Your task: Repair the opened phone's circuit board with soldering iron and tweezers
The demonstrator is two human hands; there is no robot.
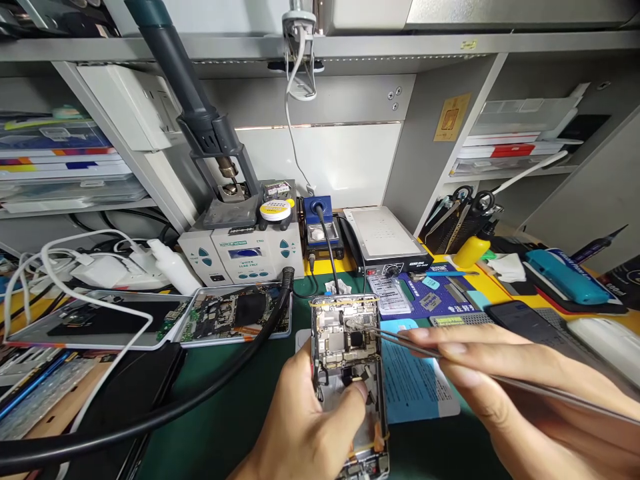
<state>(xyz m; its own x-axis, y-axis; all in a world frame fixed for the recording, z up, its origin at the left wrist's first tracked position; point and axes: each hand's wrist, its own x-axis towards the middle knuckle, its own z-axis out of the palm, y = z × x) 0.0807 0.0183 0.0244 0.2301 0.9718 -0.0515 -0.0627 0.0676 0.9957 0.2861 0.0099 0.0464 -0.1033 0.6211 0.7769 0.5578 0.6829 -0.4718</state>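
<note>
My left hand (320, 417) is closed around an opened phone (345, 333), tilted up above the green mat. Its thumb presses on the inside, near loose flex cables below the circuit board. In my right hand (505, 380) is a pair of thin metal tweezers (415, 345), pinched between thumb and fingers. The tweezer tips reach the upper part of the phone's board; whether they grip a small part there, I cannot make out. Below and to the right of the phone lies a blue and white card (420, 377) on the mat.
A hot air station (245, 250) stands at the back left, its black hose (240, 360) crossing the mat. Behind the phone are a soldering iron stand (323, 230) and a flat heating plate (383, 233). An open tray of boards (237, 313) lies left; a dark phone (520, 320) lies right.
</note>
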